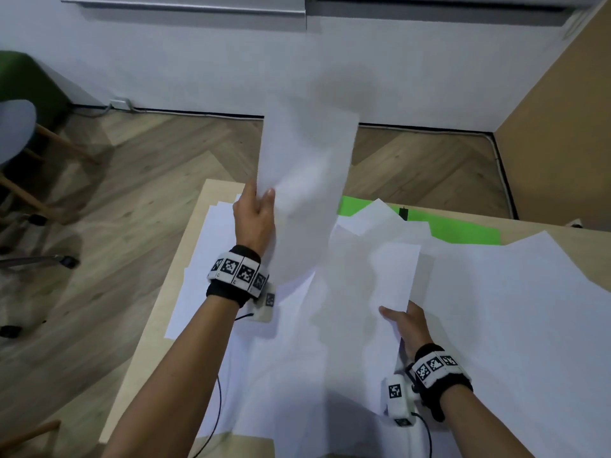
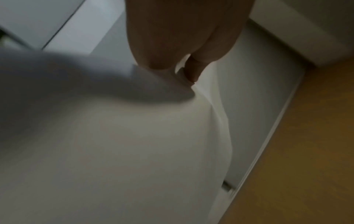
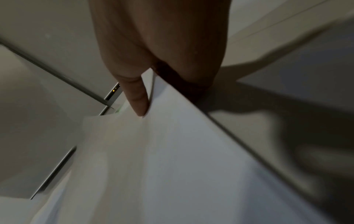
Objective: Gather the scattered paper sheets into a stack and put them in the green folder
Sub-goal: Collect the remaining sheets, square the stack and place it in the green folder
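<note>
White paper sheets (image 1: 479, 309), thin and flat, lay overlapping across the pale wooden table (image 1: 185, 246). They partly covered the bright green folder (image 1: 463, 231) at the far edge. My left hand (image 1: 254, 213) pinched one sheet (image 1: 307, 180) by its side edge and held it upright above the table, blurred. My right hand (image 1: 408, 325) gripped a smaller bundle of sheets (image 1: 395, 276) by its near edge, thumb on top, raised just over the pile.
</note>
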